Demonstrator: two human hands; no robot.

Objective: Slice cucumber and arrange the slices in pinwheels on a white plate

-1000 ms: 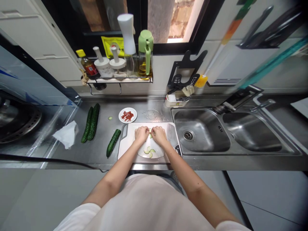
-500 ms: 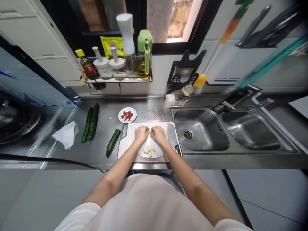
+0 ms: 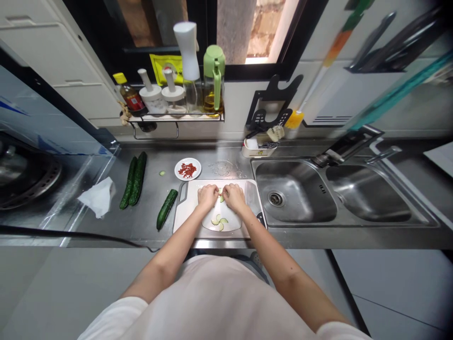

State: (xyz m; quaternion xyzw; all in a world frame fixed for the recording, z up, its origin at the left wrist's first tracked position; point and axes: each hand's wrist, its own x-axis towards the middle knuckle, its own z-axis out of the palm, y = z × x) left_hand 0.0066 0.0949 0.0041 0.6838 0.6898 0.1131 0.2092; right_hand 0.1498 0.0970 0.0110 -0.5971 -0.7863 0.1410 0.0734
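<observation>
My left hand (image 3: 208, 196) and my right hand (image 3: 234, 197) meet over the far part of a white plate (image 3: 230, 224). Their fingers are bent and pinched close together, and whatever lies between the fingertips is too small to make out. Thin green-edged cucumber slices (image 3: 222, 199) show between the hands. Nearer to me on the plate, more cucumber slices (image 3: 221, 221) form a curved, fanned pattern. Beneath the plate is a white cutting board (image 3: 180, 216) with a grey handle. A knife (image 3: 261, 218) lies along the board's right side, partly behind my right forearm.
A small plate with chopped red pieces (image 3: 187, 170) stands behind the board. Left of it lie a shorter cucumber (image 3: 166, 209), two whole cucumbers (image 3: 133, 181) and a crumpled white tissue (image 3: 99, 197). To the right is a double sink (image 3: 295, 189); bottles (image 3: 213, 80) stand on a rack above.
My fingertips have shifted slightly and drawn a little apart, so more of the cucumber slices between them shows. The fanned slices and everything else stay in place.
</observation>
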